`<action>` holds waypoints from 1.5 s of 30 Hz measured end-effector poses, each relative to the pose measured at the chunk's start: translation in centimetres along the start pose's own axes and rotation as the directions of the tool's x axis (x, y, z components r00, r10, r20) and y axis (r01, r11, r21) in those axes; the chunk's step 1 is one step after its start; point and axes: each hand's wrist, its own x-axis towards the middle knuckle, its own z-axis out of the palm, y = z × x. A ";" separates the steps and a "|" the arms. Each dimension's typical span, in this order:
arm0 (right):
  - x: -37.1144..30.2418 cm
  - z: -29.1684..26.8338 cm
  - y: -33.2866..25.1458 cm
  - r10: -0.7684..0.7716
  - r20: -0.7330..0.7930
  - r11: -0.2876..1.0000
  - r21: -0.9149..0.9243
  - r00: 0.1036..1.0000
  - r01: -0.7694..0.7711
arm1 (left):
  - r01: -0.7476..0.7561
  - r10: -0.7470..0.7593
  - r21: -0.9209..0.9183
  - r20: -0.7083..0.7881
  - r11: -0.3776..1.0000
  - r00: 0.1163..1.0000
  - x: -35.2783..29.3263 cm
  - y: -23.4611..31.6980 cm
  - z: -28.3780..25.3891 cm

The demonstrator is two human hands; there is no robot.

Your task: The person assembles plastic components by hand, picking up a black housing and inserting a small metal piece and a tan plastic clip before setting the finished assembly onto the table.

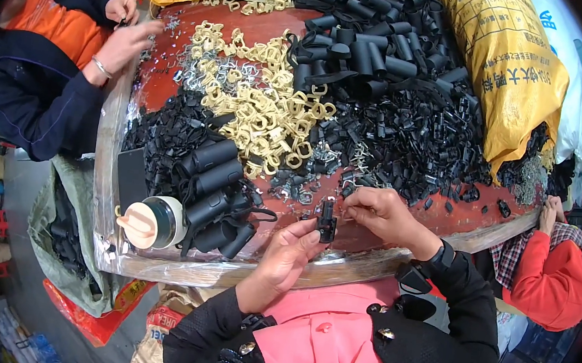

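Black jacket (458, 316) foremost; red tabletop (369, 244), wood-rimmed, with a bare strip along its near right edge; grey-green sack (43, 226) containing black pieces (69, 233); right hand (385, 216), fingertips drawn together, contents indiscernible; left hand (287, 254), thumb and fingers pinching a black plastic fitting (327, 228) upright above the near side.

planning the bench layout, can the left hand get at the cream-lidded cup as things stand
Probably, though the left hand is holding a small black part and black cylinders lie between it and the cream-lidded cup; nothing covers the cup.
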 end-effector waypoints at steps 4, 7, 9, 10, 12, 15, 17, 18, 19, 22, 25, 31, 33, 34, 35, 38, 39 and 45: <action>0.1 0.1 -1.4 0.125 0.184 0.935 0.307 0.975 -0.178 | -0.031 0.035 -0.048 0.083 0.998 0.996 0.2 -0.1 0.0; 0.0 0.1 -2.1 0.137 0.249 0.911 0.350 0.959 -0.221 | -0.017 0.021 -0.035 0.120 0.999 0.993 0.2 0.0 0.0; 0.3 0.3 -1.9 0.129 0.255 0.931 0.302 0.958 -0.205 | -0.012 0.016 -0.029 0.137 1.000 0.991 0.1 0.1 -0.1; 0.4 0.6 -1.8 0.121 0.261 0.948 0.254 0.958 -0.189 | -0.008 0.011 -0.022 0.129 1.000 0.992 0.0 0.2 -0.3; 0.4 1.1 -1.6 0.112 0.271 0.963 0.209 0.956 -0.172 | -0.002 0.003 -0.009 0.113 1.000 0.994 -0.2 0.4 -0.5; 0.2 1.9 -1.3 0.209 0.215 0.903 0.333 0.954 -0.272 | -0.030 0.029 0.003 0.141 1.000 0.990 0.2 0.5 -0.6; 0.0 2.1 -1.4 0.233 0.190 0.845 0.445 0.954 -0.295 | -0.044 0.042 0.008 0.155 0.999 0.987 0.2 0.5 -0.6; -0.1 2.2 -1.4 0.262 0.164 0.776 0.550 0.951 -0.309 | -0.061 0.062 -0.013 0.154 0.998 0.986 0.2 0.5 -0.6; -0.2 2.2 -1.4 0.293 0.141 0.696 0.647 0.946 -0.313 | -0.078 0.082 -0.033 0.153 0.996 0.985 0.2 0.5 -0.6; -0.9 1.5 -1.2 0.300 0.202 0.722 0.590 0.932 -0.360 | -0.104 0.112 -0.057 0.147 0.993 0.983 0.2 0.4 -0.7; -0.9 1.3 -1.7 0.327 0.246 0.707 0.577 0.912 -0.409 | -0.120 0.128 -0.064 0.141 0.991 0.982 0.3 0.3 -0.7; -0.5 1.7 -3.0 0.414 0.242 0.614 0.637 0.877 -0.466 | -0.140 0.151 -0.079 0.143 0.987 0.978 0.1 -0.1 -0.9; -0.4 1.7 -2.6 0.407 0.247 0.633 0.618 0.880 -0.466 | -0.140 0.151 -0.084 0.140 0.987 0.979 0.1 0.0 -0.9; -0.4 1.7 -2.4 0.398 0.253 0.651 0.599 0.882 -0.465 | -0.135 0.145 -0.083 0.143 0.987 0.979 0.2 0.1 -0.8; -0.3 1.7 -2.2 0.388 0.261 0.669 0.580 0.884 -0.464 | -0.131 0.142 -0.082 0.143 0.988 0.979 0.2 0.3 -0.8; -0.2 1.5 -2.3 0.359 0.228 0.714 0.557 0.905 -0.423 | -0.122 0.133 -0.094 0.120 0.988 0.984 0.2 0.4 -0.8; -0.2 1.4 -2.3 0.344 0.210 0.736 0.545 0.915 -0.402 | -0.115 0.126 -0.108 0.098 0.987 0.987 0.2 0.4 -0.7; -0.4 1.3 -3.2 0.078 -0.032 0.964 0.257 0.996 -0.067 | -0.040 0.051 -0.116 0.097 0.992 0.994 -0.2 0.4 -0.4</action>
